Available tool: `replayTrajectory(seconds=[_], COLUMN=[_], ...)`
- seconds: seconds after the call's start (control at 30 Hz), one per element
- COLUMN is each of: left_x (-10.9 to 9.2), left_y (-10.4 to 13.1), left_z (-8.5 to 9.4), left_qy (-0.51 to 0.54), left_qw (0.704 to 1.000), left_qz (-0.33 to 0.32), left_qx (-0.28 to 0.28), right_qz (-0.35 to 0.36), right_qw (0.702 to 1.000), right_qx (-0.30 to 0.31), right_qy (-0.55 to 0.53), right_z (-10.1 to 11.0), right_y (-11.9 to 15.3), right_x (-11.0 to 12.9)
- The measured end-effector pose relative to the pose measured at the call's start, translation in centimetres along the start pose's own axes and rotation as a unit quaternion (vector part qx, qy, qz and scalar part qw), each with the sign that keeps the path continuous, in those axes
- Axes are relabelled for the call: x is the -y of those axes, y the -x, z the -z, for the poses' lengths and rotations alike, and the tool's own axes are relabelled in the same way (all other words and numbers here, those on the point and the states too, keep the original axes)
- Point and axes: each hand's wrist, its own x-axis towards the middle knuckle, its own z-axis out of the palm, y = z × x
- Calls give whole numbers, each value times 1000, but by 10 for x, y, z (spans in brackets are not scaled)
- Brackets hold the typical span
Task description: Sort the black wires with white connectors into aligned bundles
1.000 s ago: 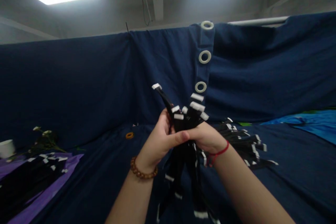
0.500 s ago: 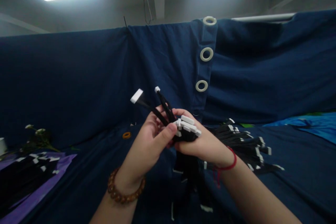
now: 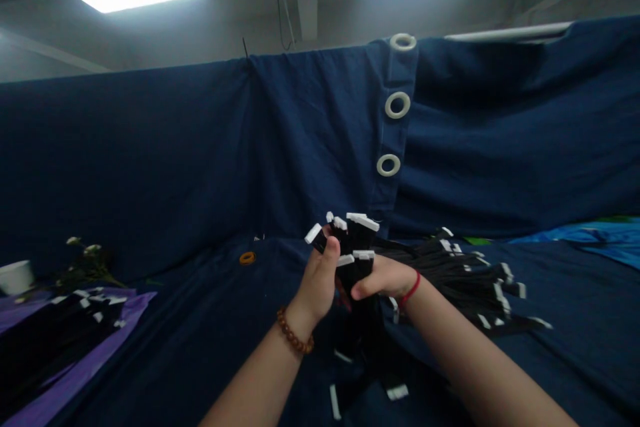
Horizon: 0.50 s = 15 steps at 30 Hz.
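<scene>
Dark blue cloth (image 3: 320,120) hangs behind and covers the work surface, under ceiling lights. Fingers of the left hand (image 3: 320,280) and right hand (image 3: 383,278) close around a bundle of black cables (image 3: 361,267), white connectors fanned at the top, lower ends dangling. A beaded bracelet (image 3: 295,332) circles the left wrist; a red cord (image 3: 411,289) (quite thin) rings the right. Beyond the right hand lies a cable pile (image 3: 450,273); at far left, more cables (image 3: 55,340) rest on purple cloth (image 3: 131,312), near white flowers (image 3: 92,250).
</scene>
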Motion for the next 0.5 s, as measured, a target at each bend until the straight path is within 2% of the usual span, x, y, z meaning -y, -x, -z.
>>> replayTrajectory(seconds=[0.07,0.13,0.27,0.4,0.5], left_x=[1,-2,-15,-29,-42], left_y=[0,1,2,1,1], left_z=[0,-1,-5,3,13], left_qy=[-21,-35,-73,-89,-46], left_qw=[999,997,993,989,977], left_qz=[6,13,-5,-108,-206], left_qx=[45,63,97,54,-5], right_qz=[14,38,89,139,128], right_qw=[999,997,989,980,984], right_qx=[-23,-58,-119,-144,-127], right_qy=[-22,-36,-25,-7,11], right_z=[4,3,-13,-30,-35], right_y=[3,5,2,-2,-2], right_x=[-2,0,12,24,27])
